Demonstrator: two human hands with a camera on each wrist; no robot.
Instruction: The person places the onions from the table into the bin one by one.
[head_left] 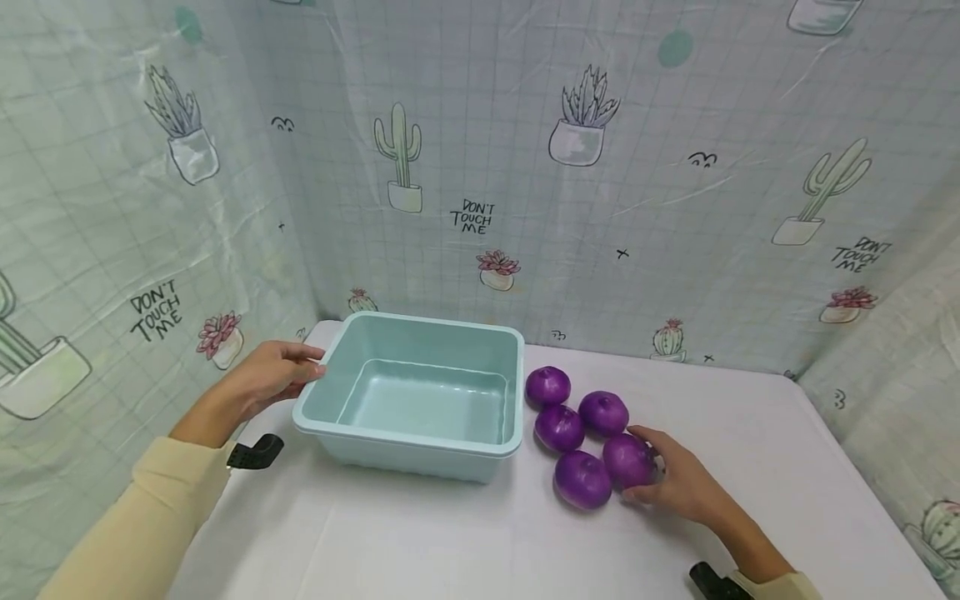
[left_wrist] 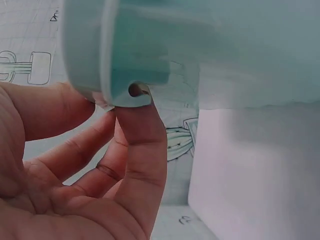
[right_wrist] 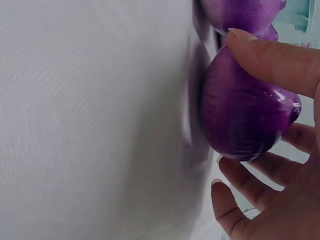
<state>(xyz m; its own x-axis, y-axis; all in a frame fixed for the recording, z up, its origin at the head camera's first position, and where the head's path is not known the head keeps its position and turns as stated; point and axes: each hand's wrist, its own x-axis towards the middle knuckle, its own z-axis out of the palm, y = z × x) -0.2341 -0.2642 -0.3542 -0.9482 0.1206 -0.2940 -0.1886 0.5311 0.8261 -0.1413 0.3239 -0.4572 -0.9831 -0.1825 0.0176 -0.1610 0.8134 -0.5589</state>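
A light blue plastic bin [head_left: 408,392] stands empty on the white table [head_left: 450,533]. My left hand [head_left: 303,371] grips its left rim; in the left wrist view the thumb [left_wrist: 142,145] presses up under the curled rim [left_wrist: 125,95] and the index finger lies beside it. Several purple onions lie right of the bin, among them a far one [head_left: 547,386] and a near one [head_left: 582,479]. My right hand [head_left: 647,471] holds the rightmost onion [head_left: 626,458], which rests on the table. Thumb [right_wrist: 270,55] and fingers wrap around that onion [right_wrist: 245,120].
A cactus-print curtain [head_left: 480,167] closes off the back and both sides of the table. The bin's right wall sits close to the onions. Bare white tabletop extends in front of the bin and to the right of my right hand.
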